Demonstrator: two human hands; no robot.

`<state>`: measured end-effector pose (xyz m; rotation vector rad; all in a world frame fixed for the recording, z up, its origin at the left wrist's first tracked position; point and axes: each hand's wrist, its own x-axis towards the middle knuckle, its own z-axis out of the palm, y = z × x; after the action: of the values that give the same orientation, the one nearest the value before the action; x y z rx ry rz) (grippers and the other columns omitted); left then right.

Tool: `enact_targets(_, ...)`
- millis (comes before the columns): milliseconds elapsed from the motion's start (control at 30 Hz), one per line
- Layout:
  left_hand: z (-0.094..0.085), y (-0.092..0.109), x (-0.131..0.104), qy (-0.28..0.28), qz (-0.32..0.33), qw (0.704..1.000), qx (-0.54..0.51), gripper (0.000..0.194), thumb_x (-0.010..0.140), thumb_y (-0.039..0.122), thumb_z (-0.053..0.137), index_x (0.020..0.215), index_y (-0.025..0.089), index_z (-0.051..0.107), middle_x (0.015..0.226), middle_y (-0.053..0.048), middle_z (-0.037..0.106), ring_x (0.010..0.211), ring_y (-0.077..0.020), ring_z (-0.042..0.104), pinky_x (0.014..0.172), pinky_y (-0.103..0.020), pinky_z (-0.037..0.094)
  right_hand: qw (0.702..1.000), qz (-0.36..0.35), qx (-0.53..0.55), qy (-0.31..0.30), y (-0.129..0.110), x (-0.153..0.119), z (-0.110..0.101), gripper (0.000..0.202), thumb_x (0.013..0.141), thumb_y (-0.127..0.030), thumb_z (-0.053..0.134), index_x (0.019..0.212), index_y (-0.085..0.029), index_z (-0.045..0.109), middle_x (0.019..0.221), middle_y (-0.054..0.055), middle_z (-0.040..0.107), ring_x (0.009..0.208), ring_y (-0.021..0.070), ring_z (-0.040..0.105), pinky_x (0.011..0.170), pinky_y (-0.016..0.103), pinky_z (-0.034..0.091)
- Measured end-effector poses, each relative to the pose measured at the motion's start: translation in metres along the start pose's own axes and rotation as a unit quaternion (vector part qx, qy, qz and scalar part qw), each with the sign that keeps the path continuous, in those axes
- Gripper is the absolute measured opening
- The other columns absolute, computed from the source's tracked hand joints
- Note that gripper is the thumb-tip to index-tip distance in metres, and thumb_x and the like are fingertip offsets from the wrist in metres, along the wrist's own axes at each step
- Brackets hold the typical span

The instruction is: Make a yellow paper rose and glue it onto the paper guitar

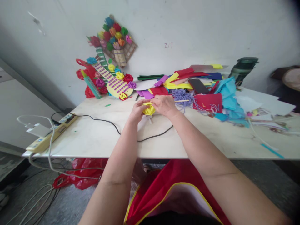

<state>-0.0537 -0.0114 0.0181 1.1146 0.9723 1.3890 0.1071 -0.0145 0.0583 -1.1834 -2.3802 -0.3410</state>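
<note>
This looks like a craft workroom: the pale surface [93,139] holds heaped coloured paper [191,73] and tangled purple yarn [179,94], with a paper-flower bouquet [114,36] against the scuffed wall [199,28]. A power strip [61,128] and bare grey floor [77,207] suit a workshop.

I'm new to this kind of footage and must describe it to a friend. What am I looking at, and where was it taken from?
There is no machine here. One picture, from a camera worn on a person's head, looks forward and down at their bare hands. The left hand and right hand both grip gathered yellow paper. A thin stick shows beyond the right hand; whether it is held is unclear.

On the white table are a power strip at the left, a guitar-shaped craft with flowers, purple yarn, a phone and a dark green bottle.
</note>
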Motion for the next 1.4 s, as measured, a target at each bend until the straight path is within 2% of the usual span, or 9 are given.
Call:
enact_targets(367,-0.002,-0.001,0.002,0.004,0.01,1.0,-0.012,0.037,0.049,0.02,0.072,0.085,0.013,0.068,0.067,-0.001,0.066,0.057,-0.0149,0.062,0.049,-0.024,0.047,1.0,-0.004,-0.001,0.005,0.001,-0.001,0.001,0.032,0.091,-0.027,0.042,0.103,-0.02,0.07,0.1,0.009,0.071,0.088,0.0222,0.063,0.064,0.03,0.032)
enact_targets(533,-0.002,0.0,0.001,0.015,0.005,1.0,-0.007,0.04,0.048,0.023,0.073,0.087,0.013,0.069,0.068,-0.002,0.067,0.057,-0.0157,0.062,0.048,-0.025,0.048,1.0,0.029,0.0,0.005,0.002,-0.001,-0.002,0.031,0.09,-0.029,0.046,0.109,-0.017,0.066,0.102,0.011,0.071,0.088,0.0235,0.064,0.066,0.03,0.034)
enact_targets(733,-0.004,0.002,0.0,0.027,0.003,1.0,0.014,0.042,0.049,0.024,0.072,0.09,0.014,0.069,0.069,-0.002,0.067,0.057,-0.0158,0.061,0.046,-0.025,0.048,0.999,0.037,0.004,0.004,0.016,-0.001,-0.004,0.027,0.089,-0.03,0.048,0.1,-0.018,0.07,0.101,0.009,0.072,0.087,0.0222,0.064,0.067,0.03,0.034)
enact_targets(933,-0.007,0.002,0.0,0.023,0.01,0.999,0.024,0.04,0.052,0.023,0.068,0.091,0.013,0.07,0.07,-0.003,0.067,0.057,-0.015,0.061,0.046,-0.024,0.046,0.998,0.057,0.009,-0.006,0.027,-0.004,-0.015,0.022,0.085,-0.029,0.054,0.09,-0.02,0.073,0.096,0.006,0.074,0.086,0.0209,0.063,0.066,0.03,0.034)
enact_targets(1400,-0.005,0.004,-0.001,0.028,0.011,0.999,0.029,0.036,0.051,0.023,0.07,0.086,0.014,0.07,0.068,-0.002,0.067,0.058,-0.015,0.061,0.052,-0.025,0.047,0.999,0.046,0.018,0.007,0.03,-0.004,-0.014,0.022,0.085,-0.03,0.055,0.087,-0.02,0.075,0.094,0.005,0.074,0.085,0.02,0.062,0.065,0.03,0.033)
